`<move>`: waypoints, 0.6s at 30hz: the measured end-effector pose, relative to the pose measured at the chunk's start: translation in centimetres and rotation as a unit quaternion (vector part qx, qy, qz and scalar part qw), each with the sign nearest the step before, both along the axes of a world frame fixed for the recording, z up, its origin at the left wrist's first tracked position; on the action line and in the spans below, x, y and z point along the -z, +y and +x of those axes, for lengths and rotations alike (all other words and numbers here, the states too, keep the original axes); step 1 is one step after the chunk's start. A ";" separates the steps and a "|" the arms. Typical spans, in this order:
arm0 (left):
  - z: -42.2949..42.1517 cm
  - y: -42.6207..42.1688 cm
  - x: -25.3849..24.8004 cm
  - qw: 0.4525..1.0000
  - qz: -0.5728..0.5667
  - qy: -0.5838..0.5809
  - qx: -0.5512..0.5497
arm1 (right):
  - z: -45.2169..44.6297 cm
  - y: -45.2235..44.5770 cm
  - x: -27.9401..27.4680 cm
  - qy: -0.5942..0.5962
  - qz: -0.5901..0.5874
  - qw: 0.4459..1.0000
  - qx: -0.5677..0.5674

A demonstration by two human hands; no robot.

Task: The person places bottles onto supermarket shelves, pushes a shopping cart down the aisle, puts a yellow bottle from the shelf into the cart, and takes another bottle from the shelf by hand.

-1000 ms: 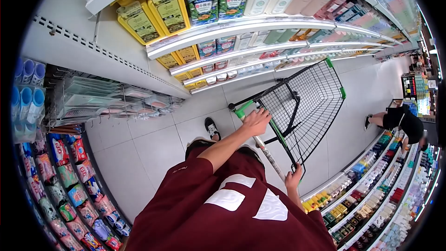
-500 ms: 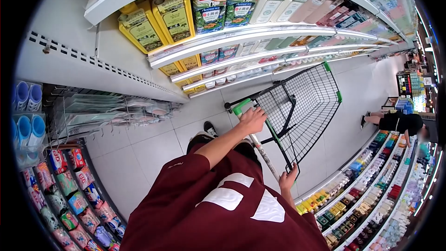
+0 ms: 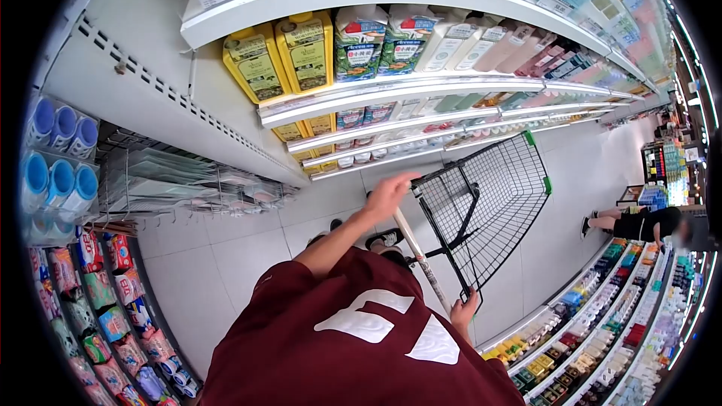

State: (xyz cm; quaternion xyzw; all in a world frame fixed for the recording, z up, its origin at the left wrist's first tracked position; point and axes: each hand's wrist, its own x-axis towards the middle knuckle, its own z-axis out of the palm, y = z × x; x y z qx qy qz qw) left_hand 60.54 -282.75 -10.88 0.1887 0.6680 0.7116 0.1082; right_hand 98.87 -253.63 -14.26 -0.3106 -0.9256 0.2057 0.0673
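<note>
A black wire shopping cart (image 3: 489, 203) with green corner pieces stands ahead of me, and no goods show in its basket. Over the far-left end of its pale printed push handle (image 3: 421, 256) lies my left hand (image 3: 386, 197), which looks closed around it, though the fingertips are partly hidden. At the other end of the handle, by the cart's dark frame, my right hand (image 3: 464, 311) is closed; its thumb and fingers wrap the bar's end.
White shelves (image 3: 421, 94) with yellow bottles (image 3: 304, 53) and other bottles run along the left. More curved shelves (image 3: 594, 316) line the right. Hanging packs (image 3: 173, 180) and blue cups (image 3: 60, 180) are at far left. A person in black (image 3: 639, 224) is down the aisle.
My left hand has slid toward the handle's outer end. The cart and right hand sit slightly lower in view, and upper shelf price tags have come into sight. My feet have shifted.
</note>
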 end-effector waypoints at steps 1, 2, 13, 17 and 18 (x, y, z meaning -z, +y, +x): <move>-0.9 -1.4 -0.7 0.997 0.043 0.009 -0.061 | -0.3 -0.3 -0.4 0.002 -0.007 1.000 0.005; -1.8 -3.7 -3.5 0.995 0.020 -0.019 -0.098 | -0.4 -0.4 -0.6 0.002 -0.003 1.000 0.000; -11.9 -17.0 -20.5 0.880 -0.139 0.199 -0.408 | -0.2 -1.8 -1.0 -0.016 -0.044 0.998 0.044; -13.8 -17.6 -20.9 0.863 -0.257 0.176 -0.397 | 0.7 -2.7 -0.4 -0.004 -0.035 0.999 0.041; -14.2 -17.6 -21.1 0.867 -0.273 0.145 -0.390 | 0.3 -3.5 -1.2 -0.017 -0.040 0.998 0.050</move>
